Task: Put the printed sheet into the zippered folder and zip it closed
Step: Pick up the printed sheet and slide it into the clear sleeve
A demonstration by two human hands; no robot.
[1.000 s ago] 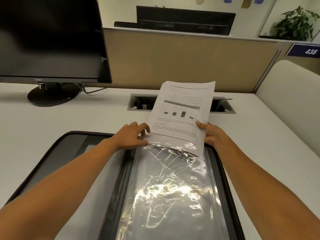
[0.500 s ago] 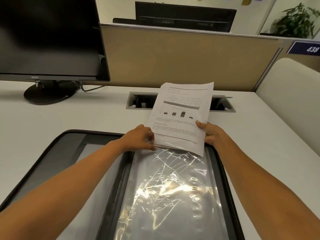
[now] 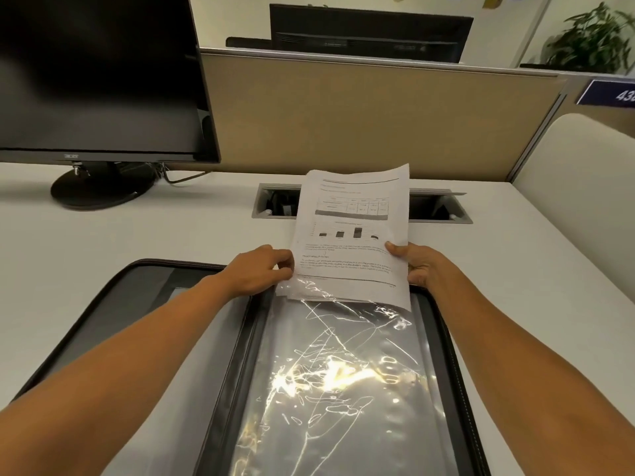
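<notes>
printed sheet [image 3: 354,235] text too blurred to read; zippered folder [image 3: 144,304] cut off below.

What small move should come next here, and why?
Probably slide the printed sheet down into the clear sleeve: only its lower edge seems tucked into the sleeve's mouth, which the left hand pinches, while the right hand grips its right edge.

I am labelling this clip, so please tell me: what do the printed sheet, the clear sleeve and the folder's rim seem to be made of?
The printed sheet: thin matte white paper; it curves softly, without glare. The clear sleeve: thin glossy plastic film, wrinkled, with bright reflections. The folder rim: dark, matte, perhaps fabric or synthetic leather; the look leaves it open.
</notes>
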